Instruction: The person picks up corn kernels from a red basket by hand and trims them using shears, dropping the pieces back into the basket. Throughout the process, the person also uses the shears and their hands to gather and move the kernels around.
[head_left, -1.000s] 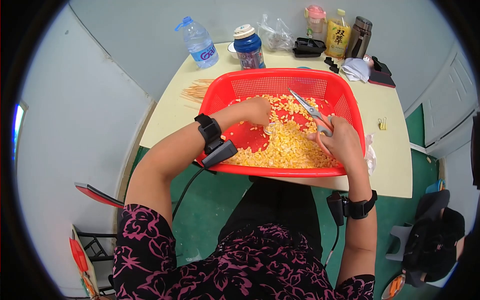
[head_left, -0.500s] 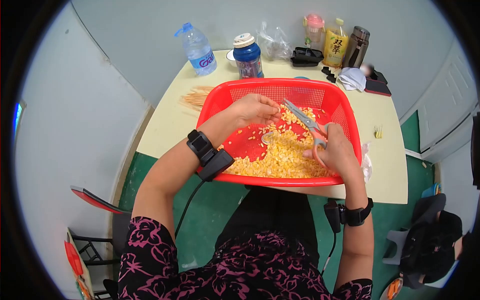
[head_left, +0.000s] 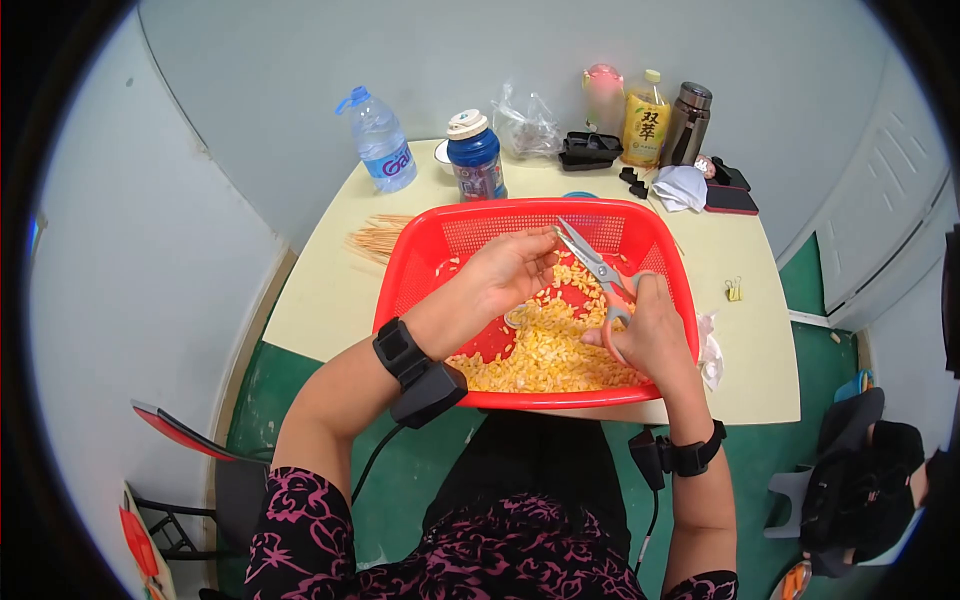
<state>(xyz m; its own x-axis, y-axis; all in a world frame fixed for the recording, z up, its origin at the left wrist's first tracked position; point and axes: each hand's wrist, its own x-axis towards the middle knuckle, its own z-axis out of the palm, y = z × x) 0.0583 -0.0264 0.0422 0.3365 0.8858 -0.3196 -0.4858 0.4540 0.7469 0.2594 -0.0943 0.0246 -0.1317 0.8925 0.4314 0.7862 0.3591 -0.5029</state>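
A red plastic basket [head_left: 540, 401] with mesh sides holds many loose yellow kernels [head_left: 550, 350], heaped toward its near side. Over the basket's left half is my left hand [head_left: 515, 268], its thumb and fingertips pinched together on something too small to name. My right hand [head_left: 645, 325] grips the orange handles of a pair of scissors [head_left: 590, 255] above the right part of the basket. The scissor blades are parted and point up and left, with their tips beside my left fingertips. A pale round piece [head_left: 516, 317] lies partly among the kernels.
Behind the basket stand a water bottle [head_left: 380, 140], a blue jar [head_left: 475, 158], a black tray [head_left: 590, 150], a yellow drink bottle [head_left: 646, 122] and a dark thermos [head_left: 687, 125]. Wooden sticks [head_left: 378, 238] lie to the left, a yellow clip [head_left: 734, 290] to the right.
The view has shifted, so the table and basket sit lower and further left. The scissors' blades are parted wider, and their tips are now right at my left fingertips.
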